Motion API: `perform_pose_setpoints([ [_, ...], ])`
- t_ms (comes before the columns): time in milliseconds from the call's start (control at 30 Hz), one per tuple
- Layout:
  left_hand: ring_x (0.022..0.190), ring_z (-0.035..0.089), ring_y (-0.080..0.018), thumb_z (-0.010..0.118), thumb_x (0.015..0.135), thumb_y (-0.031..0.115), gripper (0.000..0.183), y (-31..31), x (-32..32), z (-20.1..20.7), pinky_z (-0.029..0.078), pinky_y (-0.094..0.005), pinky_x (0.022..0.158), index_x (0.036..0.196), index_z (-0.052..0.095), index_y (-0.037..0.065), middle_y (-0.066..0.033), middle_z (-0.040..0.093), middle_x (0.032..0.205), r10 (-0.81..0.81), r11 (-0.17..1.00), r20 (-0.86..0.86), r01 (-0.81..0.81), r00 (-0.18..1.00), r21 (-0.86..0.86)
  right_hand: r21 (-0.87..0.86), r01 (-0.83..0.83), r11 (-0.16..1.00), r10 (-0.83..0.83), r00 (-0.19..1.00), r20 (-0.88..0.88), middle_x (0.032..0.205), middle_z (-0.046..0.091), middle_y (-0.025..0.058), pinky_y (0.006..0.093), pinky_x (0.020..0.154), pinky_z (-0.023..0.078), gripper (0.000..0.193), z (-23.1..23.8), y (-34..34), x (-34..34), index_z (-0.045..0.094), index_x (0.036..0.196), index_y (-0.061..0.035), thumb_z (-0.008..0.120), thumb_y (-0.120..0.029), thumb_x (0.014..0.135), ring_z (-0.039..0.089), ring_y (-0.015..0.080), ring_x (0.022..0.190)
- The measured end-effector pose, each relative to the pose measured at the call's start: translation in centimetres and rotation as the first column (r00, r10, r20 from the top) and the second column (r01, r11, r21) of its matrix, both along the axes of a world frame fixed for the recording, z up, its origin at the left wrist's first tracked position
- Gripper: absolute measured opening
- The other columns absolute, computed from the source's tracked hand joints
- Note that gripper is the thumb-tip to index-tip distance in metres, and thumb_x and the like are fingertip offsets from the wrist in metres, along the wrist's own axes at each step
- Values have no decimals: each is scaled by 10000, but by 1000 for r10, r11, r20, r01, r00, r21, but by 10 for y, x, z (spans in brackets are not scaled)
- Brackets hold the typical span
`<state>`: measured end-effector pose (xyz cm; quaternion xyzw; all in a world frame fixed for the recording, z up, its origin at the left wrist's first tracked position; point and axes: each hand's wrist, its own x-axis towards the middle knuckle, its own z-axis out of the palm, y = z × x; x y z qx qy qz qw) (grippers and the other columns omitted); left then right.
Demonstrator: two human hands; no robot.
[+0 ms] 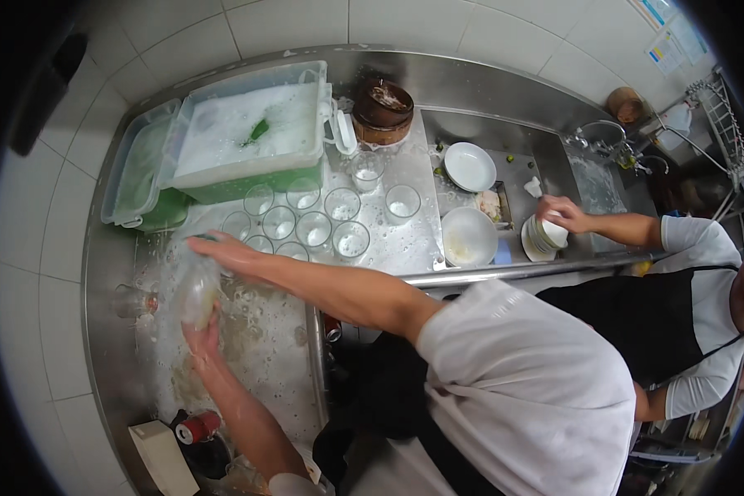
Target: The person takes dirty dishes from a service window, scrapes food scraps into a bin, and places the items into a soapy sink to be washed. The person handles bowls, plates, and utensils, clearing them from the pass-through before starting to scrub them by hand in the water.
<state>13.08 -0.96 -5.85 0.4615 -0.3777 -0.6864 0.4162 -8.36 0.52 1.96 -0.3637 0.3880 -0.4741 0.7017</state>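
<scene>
both my hands, left hand [202, 335] and right hand [223, 250], are wrapped around a soapy glass [197, 291] over the foamy sink [256, 364], and i reckon suds could let it slip and crack.

The glass [197, 291] between the two hands was smeared by motion and foam, so its shape and rim could not be made out. The right hand [223, 252] covered its upper end, the left hand [200, 339] its lower end, and the fingertips of both were lost in suds. The sink [256, 364] bottom lay hidden under foam. The green thing [256, 131] in the clear tub [252, 132] was too small to identify. A red can [197, 427] was partly hidden by the left forearm. The co-worker's hand [560, 211] hid part of the bowl stack [544, 234]. Wall papers [665, 33] were cut off by the rim.
</scene>
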Motion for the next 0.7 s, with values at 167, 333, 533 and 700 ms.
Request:
perform_pose_setpoints([
  [167,1055,557,-214,577,826,68,536,13,-179,59,464,-337,892,1328,422,-36,-163,562,1196,168,778,333,83,928,-623,-557,-64,828,-424,580,-696,1359,367,276,409,1050,317,1054,12,28,-128,338,1340,63,797,-549,615,380,356,1268],
  [333,977,596,-218,616,844,100,487,62,-260,103,494,-307,802,1280,472,-61,-193,543,1210,280,574,395,177,875,-799,-268,-378,886,-273,40,-961,961,639,252,450,804,508,437,78,-8,-219,556,1159,-39,622,-243,779,630,384,900],
  [533,757,632,-153,653,869,169,394,103,-129,60,511,-271,662,1209,554,-4,-105,660,941,39,891,465,180,884,-417,257,-922,290,-477,-372,-797,896,646,77,400,734,489,344,100,-35,-212,613,1099,-137,602,-129,756,619,275,860],
  [700,948,619,-188,555,918,223,423,165,-12,42,504,-314,796,1285,463,32,-137,614,1108,610,792,30,-607,792,-72,369,-923,109,-490,-373,-788,919,635,58,424,710,476,231,112,-28,-141,610,1003,-123,603,-144,773,619,267,876],
])
